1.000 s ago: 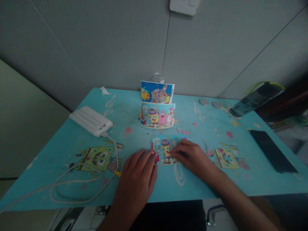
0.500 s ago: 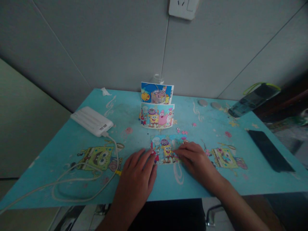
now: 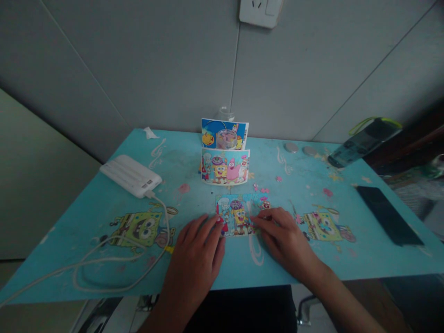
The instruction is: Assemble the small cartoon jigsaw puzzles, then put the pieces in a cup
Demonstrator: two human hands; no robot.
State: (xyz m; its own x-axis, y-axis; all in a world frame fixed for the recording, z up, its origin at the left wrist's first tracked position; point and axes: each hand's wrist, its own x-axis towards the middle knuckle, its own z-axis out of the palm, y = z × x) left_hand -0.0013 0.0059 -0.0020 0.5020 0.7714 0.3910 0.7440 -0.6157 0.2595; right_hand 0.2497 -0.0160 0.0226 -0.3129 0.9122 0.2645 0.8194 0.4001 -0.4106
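A small cartoon jigsaw puzzle (image 3: pixel 237 213) lies flat on the blue cartoon-printed table (image 3: pixel 104 203). My left hand (image 3: pixel 199 252) rests flat on the table with its fingertips touching the puzzle's left edge. My right hand (image 3: pixel 282 233) lies on the puzzle's right part, fingers pressing down on it and hiding that corner. Behind the puzzle a picture card (image 3: pixel 225 166) with the same cartoon stands upright, and a second card (image 3: pixel 224 135) stands behind it. A few loose pink puzzle bits (image 3: pixel 263 189) lie just beyond the puzzle.
A white power bank (image 3: pixel 130 175) with a looping white cable (image 3: pixel 104 261) sits at the left. A black phone (image 3: pixel 388 215) lies at the right, a clear pouch (image 3: pixel 364 141) at the far right. Two round grey discs (image 3: pixel 298 148) sit near the wall. A wall socket (image 3: pixel 258 10) is above.
My right hand has slid slightly toward me and to the right, uncovering more of the puzzle's upper right. My left hand has stayed in place. The view tilted a little.
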